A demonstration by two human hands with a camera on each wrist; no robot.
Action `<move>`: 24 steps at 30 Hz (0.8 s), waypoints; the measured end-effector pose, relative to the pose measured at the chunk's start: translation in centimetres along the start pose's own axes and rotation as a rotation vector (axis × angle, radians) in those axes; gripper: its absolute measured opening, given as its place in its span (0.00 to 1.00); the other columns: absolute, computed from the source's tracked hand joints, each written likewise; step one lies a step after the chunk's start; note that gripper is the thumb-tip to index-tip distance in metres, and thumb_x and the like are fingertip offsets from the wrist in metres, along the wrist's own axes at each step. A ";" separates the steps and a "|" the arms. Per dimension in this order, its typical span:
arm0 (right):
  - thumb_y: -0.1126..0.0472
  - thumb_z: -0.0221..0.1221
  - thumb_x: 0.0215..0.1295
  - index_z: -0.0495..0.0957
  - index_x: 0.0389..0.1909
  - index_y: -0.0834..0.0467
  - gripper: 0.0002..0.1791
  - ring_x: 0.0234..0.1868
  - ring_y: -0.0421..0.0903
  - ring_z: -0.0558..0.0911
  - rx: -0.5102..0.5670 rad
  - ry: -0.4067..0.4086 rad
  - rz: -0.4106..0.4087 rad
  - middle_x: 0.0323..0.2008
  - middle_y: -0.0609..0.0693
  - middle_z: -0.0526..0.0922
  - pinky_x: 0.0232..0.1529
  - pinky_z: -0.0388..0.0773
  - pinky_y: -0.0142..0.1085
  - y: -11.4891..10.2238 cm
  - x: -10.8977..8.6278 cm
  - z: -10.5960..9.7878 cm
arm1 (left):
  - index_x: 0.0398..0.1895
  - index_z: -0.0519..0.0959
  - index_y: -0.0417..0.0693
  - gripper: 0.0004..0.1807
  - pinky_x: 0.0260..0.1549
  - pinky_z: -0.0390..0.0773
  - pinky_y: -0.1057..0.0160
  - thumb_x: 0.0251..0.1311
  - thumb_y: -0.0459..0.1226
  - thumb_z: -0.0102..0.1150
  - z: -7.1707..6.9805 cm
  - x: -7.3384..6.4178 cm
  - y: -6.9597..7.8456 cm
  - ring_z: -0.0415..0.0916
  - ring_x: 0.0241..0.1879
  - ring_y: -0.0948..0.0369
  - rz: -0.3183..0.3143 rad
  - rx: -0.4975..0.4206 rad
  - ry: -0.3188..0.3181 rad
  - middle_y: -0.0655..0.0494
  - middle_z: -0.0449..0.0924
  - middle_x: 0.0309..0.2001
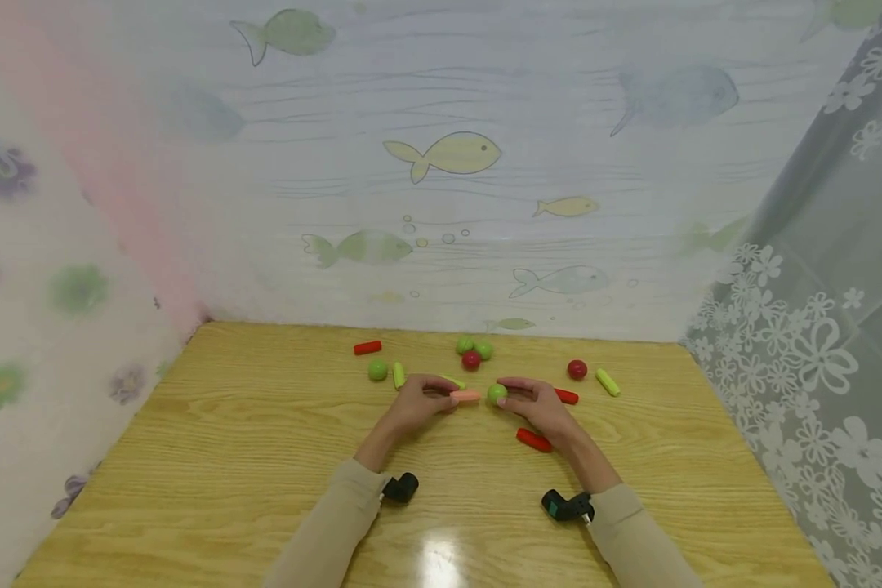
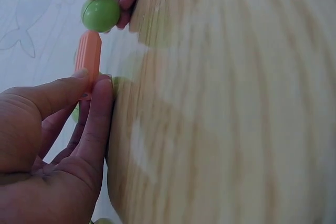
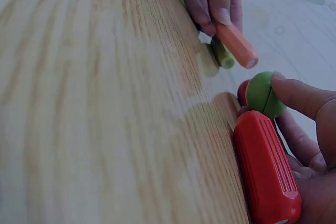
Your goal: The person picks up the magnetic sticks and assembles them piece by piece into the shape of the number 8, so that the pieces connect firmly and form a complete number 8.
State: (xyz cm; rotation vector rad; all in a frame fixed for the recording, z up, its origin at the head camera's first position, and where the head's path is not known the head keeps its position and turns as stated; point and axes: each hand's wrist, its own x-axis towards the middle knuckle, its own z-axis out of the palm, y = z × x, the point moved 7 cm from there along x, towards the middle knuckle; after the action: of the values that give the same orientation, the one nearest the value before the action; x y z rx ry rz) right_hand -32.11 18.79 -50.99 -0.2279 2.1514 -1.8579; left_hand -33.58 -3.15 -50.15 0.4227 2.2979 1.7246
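Between thumb and fingers, my left hand (image 1: 415, 406) pinches a short orange ridged stick (image 1: 466, 396), its free end pointing right. My right hand (image 1: 546, 411) holds a green ball (image 1: 496, 394) with the thumb on its near side. The stick's end and the ball face each other with a small gap in the head view. A seam runs round the ball (image 3: 259, 94) in the right wrist view. One red ridged stick (image 1: 533, 440) lies just in front of the right hand; another red stick (image 1: 567, 396) is partly hidden behind that hand.
On the wooden table (image 1: 228, 441) behind the hands lie green balls (image 1: 378, 370), dark red balls (image 1: 576, 370), yellow-green sticks (image 1: 608, 382) and a red stick (image 1: 367, 348). One yellow-green stick (image 1: 453, 381) lies close behind the orange one. A fish-print curtain (image 1: 441, 204) hangs along the back edge.
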 end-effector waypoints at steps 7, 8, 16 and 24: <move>0.63 0.61 0.73 0.69 0.70 0.67 0.28 0.61 0.46 0.80 -0.015 0.005 -0.003 0.65 0.65 0.75 0.56 0.79 0.33 -0.2 0.1 0.1 | 0.51 0.85 0.39 0.12 0.44 0.83 0.60 0.67 0.32 0.65 0.1 0.1 -0.1 0.84 0.45 0.56 0.010 0.014 0.021 0.45 0.85 0.48; 0.62 0.61 0.73 0.69 0.70 0.67 0.28 0.62 0.48 0.80 -0.020 0.004 0.000 0.65 0.65 0.75 0.57 0.79 0.33 -0.2 0.1 0.1 | 0.51 0.85 0.39 0.12 0.44 0.83 0.60 0.66 0.32 0.65 0.1 0.1 0.0 0.83 0.45 0.56 0.009 0.013 0.024 0.45 0.85 0.48; 0.62 0.62 0.72 0.71 0.69 0.64 0.27 0.64 0.51 0.79 -0.019 0.010 0.033 0.65 0.62 0.77 0.57 0.79 0.33 0.2 0.7 0.2 | 0.51 0.85 0.37 0.12 0.43 0.83 0.62 0.67 0.31 0.64 0.1 0.2 0.0 0.84 0.43 0.58 0.001 -0.016 0.025 0.45 0.86 0.46; 0.62 0.62 0.72 0.72 0.68 0.64 0.26 0.62 0.49 0.80 -0.024 0.009 0.030 0.63 0.61 0.78 0.58 0.79 0.33 0.3 0.8 0.3 | 0.52 0.83 0.32 0.12 0.44 0.84 0.62 0.69 0.29 0.61 0.3 0.3 0.0 0.85 0.44 0.55 0.015 -0.066 -0.003 0.39 0.86 0.46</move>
State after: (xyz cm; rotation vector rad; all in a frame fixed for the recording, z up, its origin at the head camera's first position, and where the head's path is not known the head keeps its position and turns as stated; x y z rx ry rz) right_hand -32.78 18.29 -51.41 -0.1915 2.1722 -1.8206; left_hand -33.73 -2.75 -50.22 0.4304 2.2338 1.7993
